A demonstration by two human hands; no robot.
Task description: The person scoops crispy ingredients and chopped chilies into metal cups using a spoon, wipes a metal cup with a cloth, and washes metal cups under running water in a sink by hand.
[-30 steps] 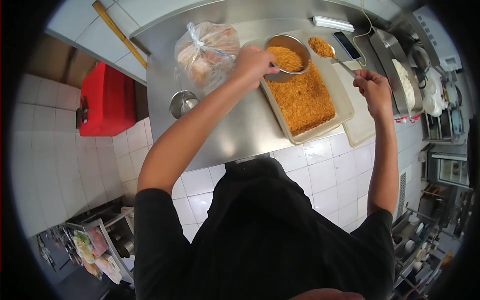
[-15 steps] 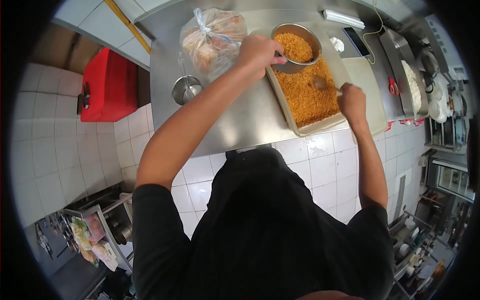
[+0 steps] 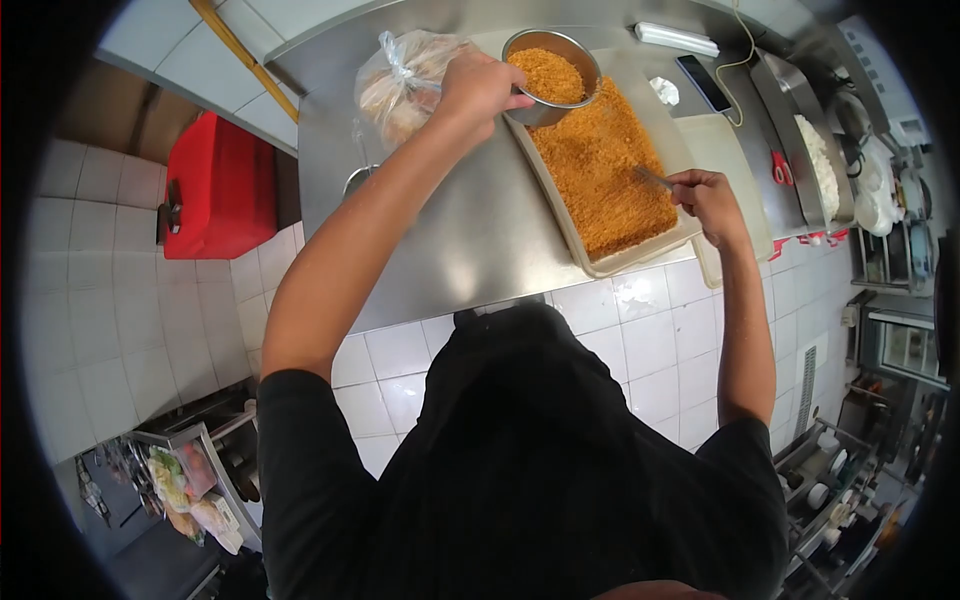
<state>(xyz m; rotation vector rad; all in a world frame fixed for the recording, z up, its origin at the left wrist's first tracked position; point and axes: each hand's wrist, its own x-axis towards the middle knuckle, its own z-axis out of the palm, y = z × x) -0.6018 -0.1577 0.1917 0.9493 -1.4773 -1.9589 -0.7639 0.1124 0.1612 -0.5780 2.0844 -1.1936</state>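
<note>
My left hand is closed on the near-left rim of a round metal pan, held over the far left corner of a beige plastic tray. Orange-brown crumbs partly fill the pan. The same kind of crumbs covers the tray's floor. Over the tray's right side, my right hand grips a spoon by its handle. The spoon's bowl is buried in the crumbs and hidden.
A tied clear plastic bag and a mostly hidden metal cup are at the left. Rightward lie a pale lid or tray, a phone, red scissors and a metal tray of white food. A wrapped roll rests behind.
The pan in my left hand has moved left, uncovering more of the tray's crumbs. The spoon's bowl showed above the crumbs before and is now sunk in them.
</note>
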